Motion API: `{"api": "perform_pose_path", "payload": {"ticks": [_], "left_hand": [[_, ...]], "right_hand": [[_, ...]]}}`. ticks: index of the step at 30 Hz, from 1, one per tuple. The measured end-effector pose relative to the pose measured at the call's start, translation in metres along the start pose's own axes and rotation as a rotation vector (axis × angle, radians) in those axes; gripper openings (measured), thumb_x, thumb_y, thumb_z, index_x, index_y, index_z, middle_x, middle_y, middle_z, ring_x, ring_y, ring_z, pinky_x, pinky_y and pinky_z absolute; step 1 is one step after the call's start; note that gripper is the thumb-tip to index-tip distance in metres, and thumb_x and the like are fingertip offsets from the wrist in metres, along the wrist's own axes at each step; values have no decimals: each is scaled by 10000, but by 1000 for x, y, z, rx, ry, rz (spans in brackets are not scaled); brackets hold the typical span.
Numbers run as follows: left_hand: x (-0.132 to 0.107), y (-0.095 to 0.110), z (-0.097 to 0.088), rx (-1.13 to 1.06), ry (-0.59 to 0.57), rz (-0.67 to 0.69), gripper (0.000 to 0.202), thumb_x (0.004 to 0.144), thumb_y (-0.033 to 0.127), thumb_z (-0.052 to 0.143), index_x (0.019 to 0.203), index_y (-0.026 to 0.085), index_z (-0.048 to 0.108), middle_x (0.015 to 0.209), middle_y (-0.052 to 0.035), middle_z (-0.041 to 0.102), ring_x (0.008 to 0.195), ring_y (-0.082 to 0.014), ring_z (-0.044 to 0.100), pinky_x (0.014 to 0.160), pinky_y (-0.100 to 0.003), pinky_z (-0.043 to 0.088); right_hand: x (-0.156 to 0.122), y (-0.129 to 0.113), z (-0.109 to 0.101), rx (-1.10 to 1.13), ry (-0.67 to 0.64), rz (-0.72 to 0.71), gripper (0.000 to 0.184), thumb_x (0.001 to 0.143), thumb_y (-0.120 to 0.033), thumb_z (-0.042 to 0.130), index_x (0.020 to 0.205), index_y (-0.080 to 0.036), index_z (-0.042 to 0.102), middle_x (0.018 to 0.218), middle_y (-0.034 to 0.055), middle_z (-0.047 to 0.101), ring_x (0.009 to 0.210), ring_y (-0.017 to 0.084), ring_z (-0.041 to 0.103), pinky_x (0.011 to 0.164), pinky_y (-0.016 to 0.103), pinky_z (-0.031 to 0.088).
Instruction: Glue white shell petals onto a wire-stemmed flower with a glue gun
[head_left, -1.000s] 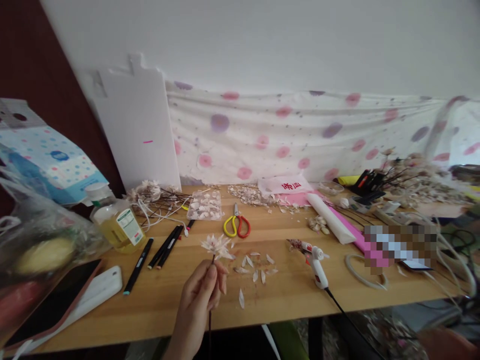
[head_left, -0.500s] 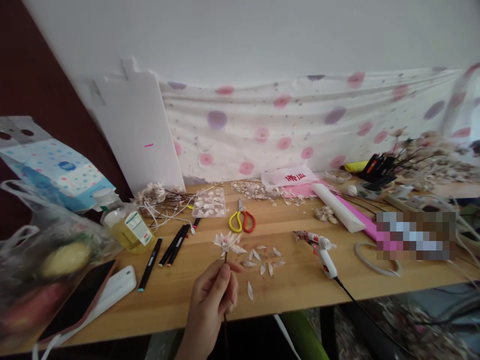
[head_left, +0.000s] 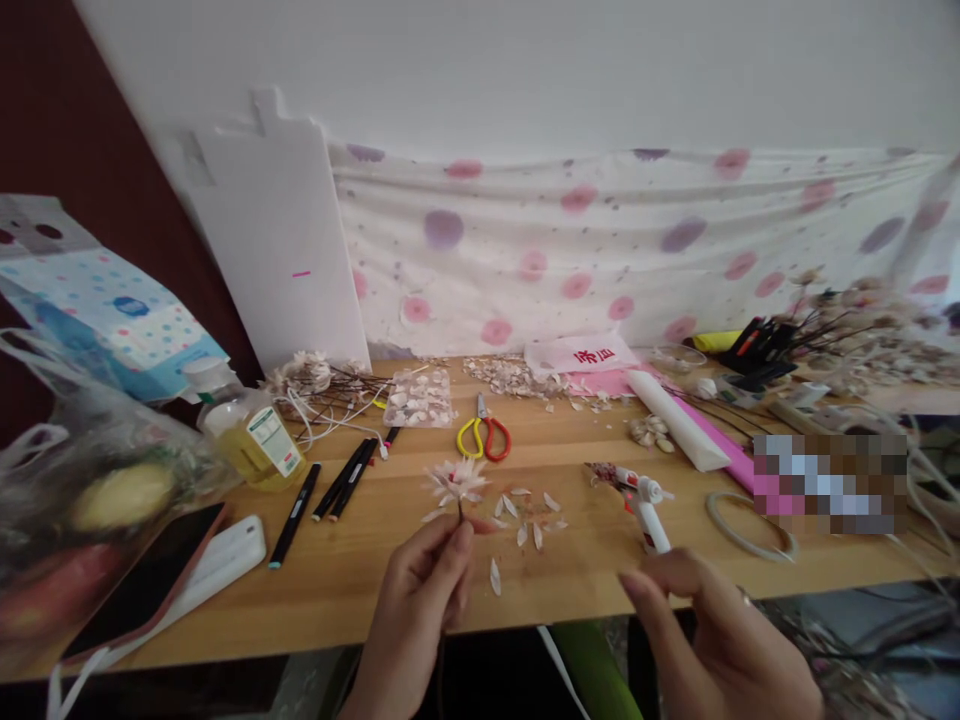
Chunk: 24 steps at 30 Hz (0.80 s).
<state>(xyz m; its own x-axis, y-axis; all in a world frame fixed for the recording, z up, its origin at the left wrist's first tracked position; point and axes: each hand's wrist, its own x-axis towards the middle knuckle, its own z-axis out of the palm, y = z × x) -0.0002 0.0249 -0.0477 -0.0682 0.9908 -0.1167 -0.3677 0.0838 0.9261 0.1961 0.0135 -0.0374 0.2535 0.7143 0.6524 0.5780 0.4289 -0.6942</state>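
Observation:
Pinched between the thumb and fingers of my left hand point(head_left: 427, 590) is the thin dark stem of a pale artificial flower point(head_left: 456, 482), its head upright with narrow petals spread out. Several loose white petals point(head_left: 523, 508) lie on the table just right of it. My right hand point(head_left: 724, 635) is at the table's front edge, thumb and forefinger apart, with nothing seen in it. Close beyond those fingers lies a white glue gun point(head_left: 649, 515), its lower handle partly hidden by the hand. Scissors point(head_left: 481, 430) with one yellow and one red handle rest behind the flower.
Black markers point(head_left: 296, 515), a bottle of yellow liquid point(head_left: 251, 430) and a phone point(head_left: 150, 580) are on the left. A petal tray point(head_left: 418, 398) and a petal heap point(head_left: 510, 378) lie at the back. To the right are a white roll point(head_left: 679, 420) and a clear ring point(head_left: 750, 530).
My right hand has come into view from the lower right, up to the glue gun's handle. My left hand still holds the flower, whose head now appears slightly higher and turned.

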Motion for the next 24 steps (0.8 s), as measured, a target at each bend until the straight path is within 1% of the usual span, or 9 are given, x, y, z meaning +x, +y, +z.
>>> {"api": "perform_pose_path", "payload": {"ticks": [3,5,8,11,13,15,18,20,24], "left_hand": [[7,0,-6,-69,8,-24,367,744,521,797,834,166,772,549,80,424,428,-20,237,415,-180,162],[13,-1,-9,-131,23,-34,309,738,455,821,833,164,779,594,69,468,425,-5,251,413,-163,173],[23,-3,-14,-178,34,-46,262,735,388,834,879,173,797,624,59,508,417,6,285,409,-146,209],[34,-6,-19,-197,57,-51,252,711,356,856,878,172,810,576,63,513,399,11,292,402,-131,236],[41,-8,-24,-215,80,-70,245,715,338,855,895,177,814,561,67,513,394,13,297,401,-122,251],[49,-10,-30,-236,97,-109,239,725,326,847,909,178,812,559,72,509,391,13,297,395,-118,258],[58,-13,-39,-253,140,-146,257,712,322,857,907,162,809,556,79,500,386,13,292,379,-114,261],[63,-17,-42,-253,167,-162,285,686,327,875,901,154,808,552,79,505,382,13,293,370,-113,267],[75,-24,-41,-260,159,-228,272,687,351,877,871,163,804,541,75,509,381,7,302,369,-112,281]], "right_hand": [[1,30,-1,-105,72,130,472,927,-507,583,561,-217,514,491,-34,447,449,113,415,474,265,326],[2,45,-1,-33,123,164,565,952,-532,544,493,-216,449,461,-28,421,439,112,401,476,275,310],[8,57,2,168,150,131,671,996,-543,467,419,-227,333,412,-33,337,423,110,368,488,286,315],[15,62,5,210,98,90,701,1025,-521,411,395,-224,327,389,-29,323,429,118,392,505,293,338],[18,66,6,83,54,103,655,1014,-443,481,410,-211,386,419,-19,404,453,119,447,514,286,347],[20,74,6,-97,-22,153,512,983,-372,546,500,-202,520,505,-14,511,505,123,509,529,270,371],[23,89,10,-226,-202,229,184,929,-371,612,875,-220,702,725,2,676,600,149,616,552,256,457],[26,99,17,-225,-323,245,169,918,-354,625,1007,-232,702,863,25,723,680,168,671,581,258,509],[36,111,43,-261,-482,243,167,951,-311,567,923,-228,709,895,37,709,765,183,675,679,290,535]]}}
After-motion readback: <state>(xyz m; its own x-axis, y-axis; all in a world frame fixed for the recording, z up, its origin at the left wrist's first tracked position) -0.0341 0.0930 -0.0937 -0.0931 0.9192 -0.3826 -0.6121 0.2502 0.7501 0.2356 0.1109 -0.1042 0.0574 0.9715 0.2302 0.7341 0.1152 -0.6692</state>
